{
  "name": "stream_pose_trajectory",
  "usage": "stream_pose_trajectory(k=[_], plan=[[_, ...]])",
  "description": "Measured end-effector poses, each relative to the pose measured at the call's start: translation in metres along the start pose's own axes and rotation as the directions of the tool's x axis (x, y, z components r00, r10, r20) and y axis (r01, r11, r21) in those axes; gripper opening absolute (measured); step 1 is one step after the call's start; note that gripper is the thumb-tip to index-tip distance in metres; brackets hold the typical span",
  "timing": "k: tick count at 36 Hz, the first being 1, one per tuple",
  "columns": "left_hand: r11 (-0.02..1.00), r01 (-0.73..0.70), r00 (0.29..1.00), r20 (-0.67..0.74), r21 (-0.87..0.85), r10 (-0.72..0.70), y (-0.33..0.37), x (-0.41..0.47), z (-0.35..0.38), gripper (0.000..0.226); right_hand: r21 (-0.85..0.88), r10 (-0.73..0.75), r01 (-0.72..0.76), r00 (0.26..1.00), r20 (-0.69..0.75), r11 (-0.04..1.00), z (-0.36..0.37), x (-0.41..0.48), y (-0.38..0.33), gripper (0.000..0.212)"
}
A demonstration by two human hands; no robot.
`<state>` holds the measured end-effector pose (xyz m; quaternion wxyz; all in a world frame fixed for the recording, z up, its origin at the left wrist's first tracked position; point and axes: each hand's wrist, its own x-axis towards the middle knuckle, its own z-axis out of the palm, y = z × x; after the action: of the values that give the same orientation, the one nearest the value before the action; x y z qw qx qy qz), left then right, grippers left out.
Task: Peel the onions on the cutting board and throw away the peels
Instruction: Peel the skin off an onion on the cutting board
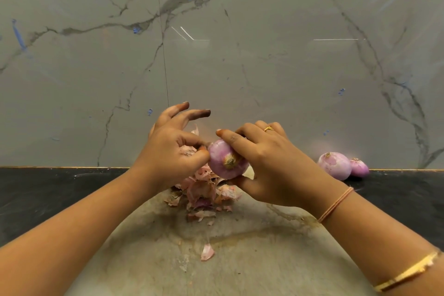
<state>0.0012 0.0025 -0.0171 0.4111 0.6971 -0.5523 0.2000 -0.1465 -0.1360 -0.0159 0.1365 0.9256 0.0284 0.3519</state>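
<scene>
- We see a round, pale purple onion (pixel 227 162) held in the air between both hands, above the far edge of a worn, pale stone cutting board (pixel 240 259), its root end facing us.
- Our right hand (pixel 269 166) grips it, fingers curled over the top and thumb underneath.
- Our left hand (pixel 173 151) pinches the onion's left edge with thumb and forefinger; its other fingers are spread upward.
- Directly below lies a heap of dry pinkish onion peels (pixel 204 192) on the board, and a single loose pink peel (pixel 207 252) lies nearer to us.
- Two more purple onions (pixel 335 165) sit just beside each other off the board to the right, on the dark surface (pixel 48 190) against the grey veined marble wall (pixel 240 55).
- The right hand wears a gold ring (pixel 268 129), and the forearm a gold bangle (pixel 406 273).
</scene>
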Motion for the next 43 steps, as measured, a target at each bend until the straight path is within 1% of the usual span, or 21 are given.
stream_pose_trajectory(k=[2,4,6,8,10,14,16,18,20,22,26,33,36,39,43], plan=[[1.000,0.008,1.000,-0.013,0.005,-0.008,-0.001,0.000,0.002,0.032,0.015,0.010,-0.010,1.000,-0.010,1.000,0.001,0.000,0.001,0.067],[0.999,0.032,0.999,-0.036,0.039,-0.030,-0.003,0.001,0.004,0.044,0.061,0.037,-0.035,0.999,-0.020,0.998,0.002,-0.002,0.003,0.067],[0.994,0.070,0.996,-0.054,0.089,-0.065,-0.006,0.002,0.004,0.050,0.131,0.076,-0.072,0.997,-0.028,0.989,0.002,-0.002,0.006,0.067],[0.984,0.105,0.993,-0.060,0.144,-0.097,-0.009,0.003,0.002,0.046,0.231,0.127,-0.117,0.992,-0.027,0.966,0.002,-0.002,0.008,0.069],[0.969,0.136,0.990,-0.058,0.207,-0.127,-0.011,0.003,0.000,0.036,0.353,0.177,-0.164,0.984,-0.007,0.921,0.002,-0.003,0.010,0.070],[0.942,0.170,0.985,-0.029,0.288,-0.169,-0.010,0.004,-0.002,0.028,0.544,0.264,-0.234,0.964,0.024,0.806,0.001,-0.002,0.012,0.068],[0.951,0.115,0.993,-0.013,0.287,-0.116,-0.011,0.004,-0.002,0.037,0.628,0.292,-0.260,0.955,0.054,0.733,-0.002,-0.002,0.012,0.064],[0.971,0.038,0.999,-0.019,0.236,-0.034,-0.008,0.003,-0.002,0.044,0.690,0.313,-0.292,0.944,0.100,0.662,-0.004,-0.003,0.011,0.064],[0.989,-0.046,0.998,-0.030,0.141,0.051,-0.002,0.002,-0.004,0.043,0.721,0.319,-0.320,0.937,0.144,0.614,-0.005,-0.004,0.011,0.063],[0.990,-0.124,0.992,-0.026,0.062,0.125,0.005,0.002,-0.005,0.040,0.731,0.313,-0.340,0.933,0.181,0.592,-0.004,-0.004,0.011,0.063],[0.977,-0.210,0.977,-0.034,0.023,0.211,0.009,0.001,-0.004,0.030,0.741,0.299,-0.353,0.930,0.214,0.570,-0.003,-0.003,0.010,0.063],[0.973,-0.229,0.972,-0.058,-0.020,0.228,0.011,0.002,-0.004,0.011,0.774,0.237,-0.361,0.932,0.275,0.520,-0.005,-0.004,0.006,0.064],[0.973,-0.230,0.972,-0.047,-0.005,0.230,0.011,0.002,-0.003,0.016,0.794,0.236,-0.368,0.928,0.287,0.483,-0.007,-0.003,0.005,0.063],[0.973,-0.229,0.973,-0.030,0.007,0.229,0.011,0.002,-0.003,0.018,0.832,0.249,-0.380,0.921,0.300,0.405,-0.008,-0.003,0.006,0.057],[0.976,-0.217,0.976,0.016,0.013,0.217,0.009,0.002,-0.003,0.013,0.876,0.284,-0.397,0.903,0.321,0.273,-0.009,-0.004,0.008,0.051]])
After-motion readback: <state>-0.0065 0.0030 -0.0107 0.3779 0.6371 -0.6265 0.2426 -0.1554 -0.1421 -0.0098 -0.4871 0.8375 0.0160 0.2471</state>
